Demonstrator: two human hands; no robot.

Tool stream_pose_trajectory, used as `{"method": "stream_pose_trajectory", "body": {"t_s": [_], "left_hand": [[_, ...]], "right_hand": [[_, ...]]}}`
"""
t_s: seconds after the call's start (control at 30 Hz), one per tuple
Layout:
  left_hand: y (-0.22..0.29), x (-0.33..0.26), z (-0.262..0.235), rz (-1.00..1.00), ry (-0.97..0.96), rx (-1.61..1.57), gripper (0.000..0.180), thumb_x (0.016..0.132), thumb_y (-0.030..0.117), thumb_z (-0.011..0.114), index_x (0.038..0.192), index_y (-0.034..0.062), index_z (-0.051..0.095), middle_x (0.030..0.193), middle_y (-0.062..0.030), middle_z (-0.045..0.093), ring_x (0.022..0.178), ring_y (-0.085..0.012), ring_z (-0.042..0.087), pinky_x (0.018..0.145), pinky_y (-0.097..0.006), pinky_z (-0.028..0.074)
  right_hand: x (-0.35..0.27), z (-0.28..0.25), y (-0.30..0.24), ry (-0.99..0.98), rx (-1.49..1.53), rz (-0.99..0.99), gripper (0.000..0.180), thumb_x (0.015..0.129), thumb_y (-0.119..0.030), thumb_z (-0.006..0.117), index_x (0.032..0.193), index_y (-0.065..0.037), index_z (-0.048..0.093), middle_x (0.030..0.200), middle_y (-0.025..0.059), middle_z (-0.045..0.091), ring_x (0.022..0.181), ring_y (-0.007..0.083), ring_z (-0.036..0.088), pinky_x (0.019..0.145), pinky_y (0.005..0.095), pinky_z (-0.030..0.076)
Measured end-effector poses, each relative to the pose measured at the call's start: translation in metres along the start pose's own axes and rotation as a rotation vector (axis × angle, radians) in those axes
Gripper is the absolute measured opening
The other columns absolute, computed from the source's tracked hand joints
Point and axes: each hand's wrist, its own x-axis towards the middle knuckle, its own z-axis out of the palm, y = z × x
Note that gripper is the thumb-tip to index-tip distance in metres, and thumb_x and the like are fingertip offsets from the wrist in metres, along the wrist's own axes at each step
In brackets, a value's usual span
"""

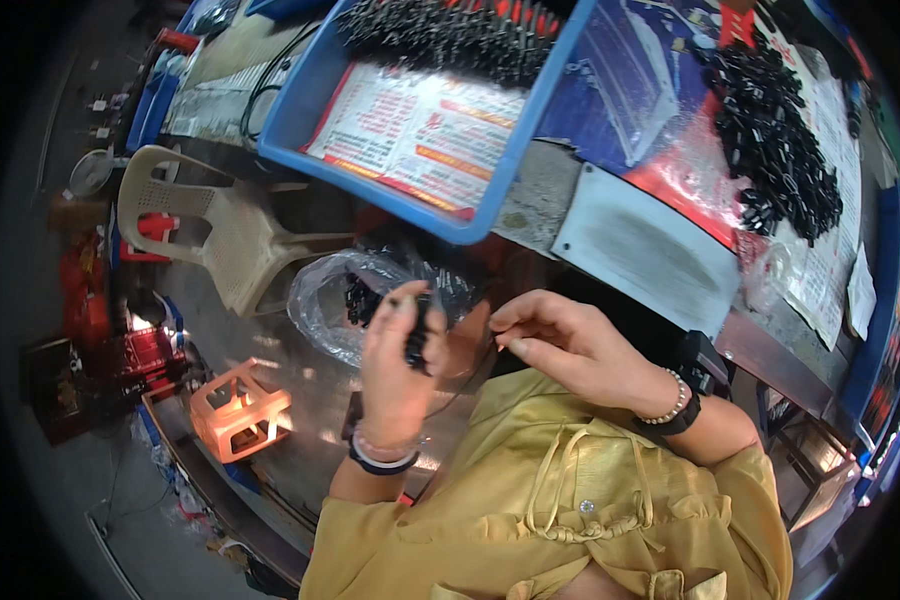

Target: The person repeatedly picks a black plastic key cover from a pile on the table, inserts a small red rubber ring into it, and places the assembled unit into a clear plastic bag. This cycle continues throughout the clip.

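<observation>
My left hand [395, 365] is closed round a small bunch of black parts [418, 338], slightly blurred. It is in front of an open clear plastic bag [315, 325], inside which more black pieces [360, 298] show. To the right, my right hand [590, 355] has thumb and forefinger pinched together. A thin dark strand with a tiny orange spot shows at those fingertips, too small to name. The two hands are a short way apart, both above my lap.
Ahead on the table is a blue tray [370, 190] with many thin black pieces. A whitish plate [640, 245] lies at the table's near edge, beside a heap of black looped parts [775, 140]. A beige plastic chair [235, 235] and orange stool [240, 408] stand left.
</observation>
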Motion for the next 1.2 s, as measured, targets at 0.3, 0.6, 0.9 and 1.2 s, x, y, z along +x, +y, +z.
{"method": "stream_pose_trajectory", "body": {"t_s": [0.3, 0.6, 0.9, 1.2], "left_hand": [[0.025, 0.028, -0.110, -0.062, 0.235, -0.334, 0.066, 0.093, 0.043, 0.052, 0.139, -0.0003, 0.031, 0.147, -0.0243, 0.027, 0.138, -0.0370, 0.025, 0.105, -0.066, 0.027], [0.036, -0.010, -0.048, 0.366, 0.087, 0.076, 0.053, 0.099, 0.033, 0.045, 0.141, 0.0015, 0.036, 0.143, -0.0201, 0.040, 0.136, -0.0308, 0.034, 0.109, -0.055, 0.026], [0.010, -0.092, 0.121, 1.017, -1.055, 0.106, 0.047, 0.100, 0.029, 0.035, 0.135, -0.0031, 0.038, 0.138, -0.0236, 0.042, 0.129, -0.0323, 0.041, 0.105, -0.051, 0.037], [0.004, -0.089, 0.219, 2.521, -0.250, 0.305, 0.048, 0.102, 0.023, 0.019, 0.129, -0.0096, 0.040, 0.129, -0.0228, 0.049, 0.121, -0.0304, 0.048, 0.107, -0.041, 0.035]], "right_hand": [[0.051, 0.033, 0.021, -0.229, -0.283, 0.075, 0.029, 0.092, -0.009, 0.057, 0.117, 0.004, 0.054, 0.103, 0.0118, 0.063, 0.097, 0.0151, 0.062, 0.083, 0.0284, 0.050], [0.010, 0.008, 0.002, -0.154, -0.285, 0.056, 0.023, 0.091, -0.014, 0.058, 0.105, 0.003, 0.061, 0.097, 0.0153, 0.067, 0.088, 0.0238, 0.067, 0.078, 0.0319, 0.051], [-0.072, -0.026, -0.028, -0.062, -0.219, -0.046, 0.023, 0.096, -0.016, 0.054, 0.109, 0.002, 0.060, 0.102, 0.0093, 0.066, 0.088, 0.0138, 0.065, 0.078, 0.0281, 0.051], [-0.151, -0.056, -0.030, 0.153, -0.136, -0.035, 0.023, 0.095, -0.016, 0.053, 0.108, 0.002, 0.059, 0.091, 0.0086, 0.067, 0.083, 0.0145, 0.067, 0.073, 0.0278, 0.052]]}}
